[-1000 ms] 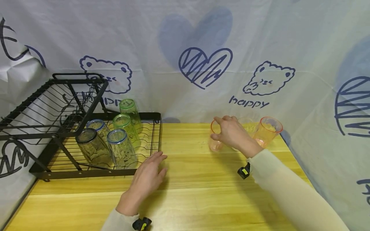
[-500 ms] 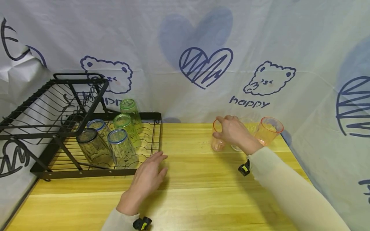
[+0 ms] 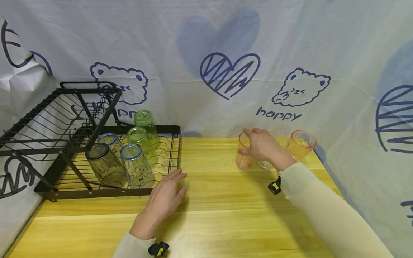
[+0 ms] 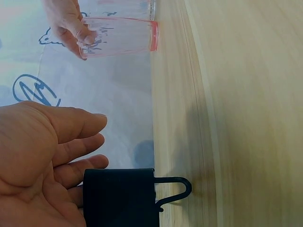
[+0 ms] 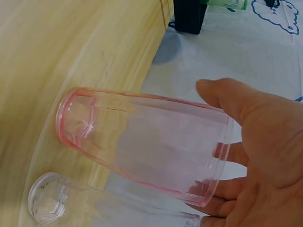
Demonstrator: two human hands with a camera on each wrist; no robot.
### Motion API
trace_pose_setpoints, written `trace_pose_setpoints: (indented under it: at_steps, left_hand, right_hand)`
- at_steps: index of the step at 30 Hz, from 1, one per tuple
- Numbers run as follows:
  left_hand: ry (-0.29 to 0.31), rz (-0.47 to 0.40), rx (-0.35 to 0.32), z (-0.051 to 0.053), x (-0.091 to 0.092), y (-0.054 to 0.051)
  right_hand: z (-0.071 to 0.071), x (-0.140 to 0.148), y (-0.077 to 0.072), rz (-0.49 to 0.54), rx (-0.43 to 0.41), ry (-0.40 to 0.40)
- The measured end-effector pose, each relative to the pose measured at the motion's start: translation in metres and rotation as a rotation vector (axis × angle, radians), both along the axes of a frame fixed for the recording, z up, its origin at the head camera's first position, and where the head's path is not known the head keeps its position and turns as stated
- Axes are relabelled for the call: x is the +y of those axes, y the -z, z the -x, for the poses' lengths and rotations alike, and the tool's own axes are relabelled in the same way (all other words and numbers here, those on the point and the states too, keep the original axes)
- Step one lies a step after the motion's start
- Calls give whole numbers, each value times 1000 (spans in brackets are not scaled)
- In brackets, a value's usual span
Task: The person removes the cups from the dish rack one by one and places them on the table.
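On the right of the table an upright pink glass stands mouth up, its base on the wood. My right hand is round its upper part, thumb on the near side and fingers behind the rim. Right beside it stands a clear glass, partly hidden by that hand. Another pink glass with a red rim is farther right. My left hand hovers by the rack's front right corner, fingers loosely extended and holding nothing; its palm shows in the left wrist view.
At the left stands a black two-tier rack. Its lower tier holds several upside-down glasses: two green, two blue-rimmed and one dark. A printed cloth hangs behind the table.
The pink glass in my right hand has shifted slightly to the right, closer to the clear glass. My right hand has moved a little right too. My left hand has stayed in place.
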State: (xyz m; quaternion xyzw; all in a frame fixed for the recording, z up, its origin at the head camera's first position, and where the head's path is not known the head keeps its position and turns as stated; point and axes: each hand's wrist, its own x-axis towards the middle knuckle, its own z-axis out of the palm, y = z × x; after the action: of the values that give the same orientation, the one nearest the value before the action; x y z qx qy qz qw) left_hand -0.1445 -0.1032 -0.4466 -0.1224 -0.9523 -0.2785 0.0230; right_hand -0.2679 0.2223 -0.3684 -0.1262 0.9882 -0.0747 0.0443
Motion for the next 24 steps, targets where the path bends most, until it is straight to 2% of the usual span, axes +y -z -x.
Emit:
trace_pose_setpoints:
  at_steps: [6, 24]
  left_hand:
    - [4, 2, 3, -1, 0, -1]
    - [-1, 6, -5, 0, 0, -1]
  right_hand:
    - [-1, 2, 0, -3, -19, -4]
    - [-1, 4, 1, 6, -6, 12]
